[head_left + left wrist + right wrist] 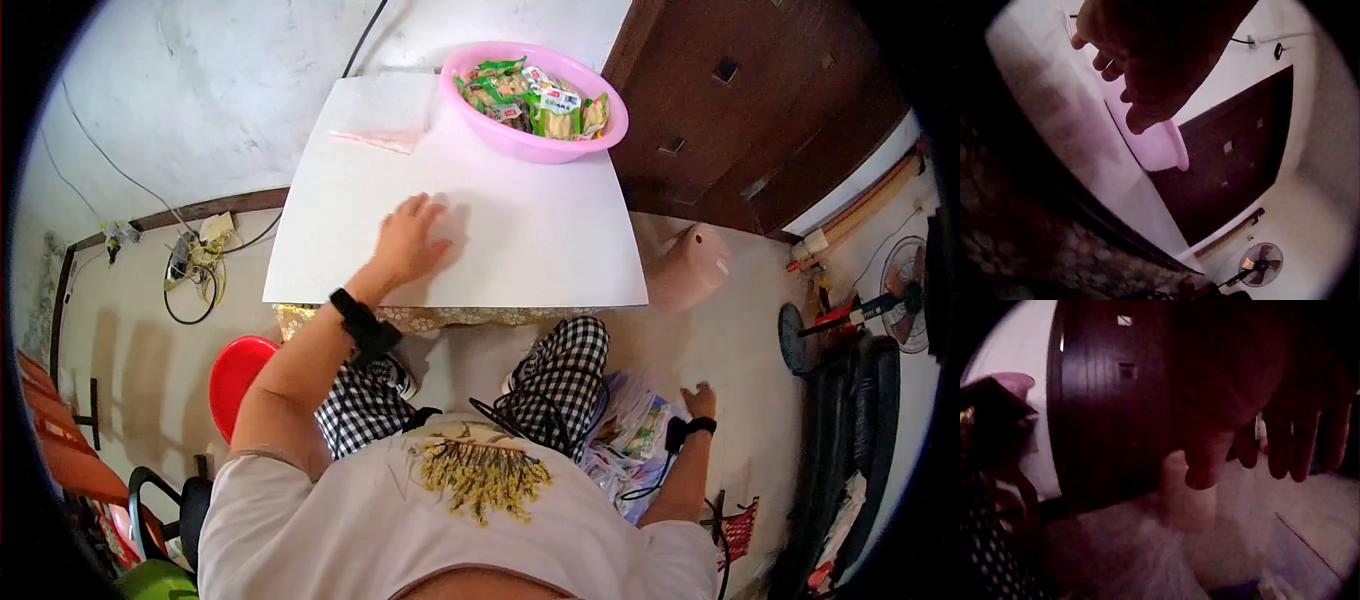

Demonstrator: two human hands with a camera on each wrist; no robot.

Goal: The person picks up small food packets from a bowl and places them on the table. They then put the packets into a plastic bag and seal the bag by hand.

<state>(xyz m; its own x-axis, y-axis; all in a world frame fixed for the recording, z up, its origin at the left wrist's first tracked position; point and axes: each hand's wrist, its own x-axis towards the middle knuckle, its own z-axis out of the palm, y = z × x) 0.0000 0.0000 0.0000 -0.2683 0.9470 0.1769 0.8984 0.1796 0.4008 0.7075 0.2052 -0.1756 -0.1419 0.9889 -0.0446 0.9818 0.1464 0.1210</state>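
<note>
Over the white tabletop my left hand is held with fingers spread and nothing in it; whether it touches the surface I cannot tell. In the left wrist view the same hand hangs loosely in front of the pink basin. My right hand is low at the right, beside plastic bags on the floor. The right wrist view shows that hand with fingers extended and empty, above pale plastic.
A pink basin of green snack packets stands at the table's back right. Near the back left lies a clear plastic bag. A red stool is at the left, a pinkish cylinder right of the table, a fan farther right.
</note>
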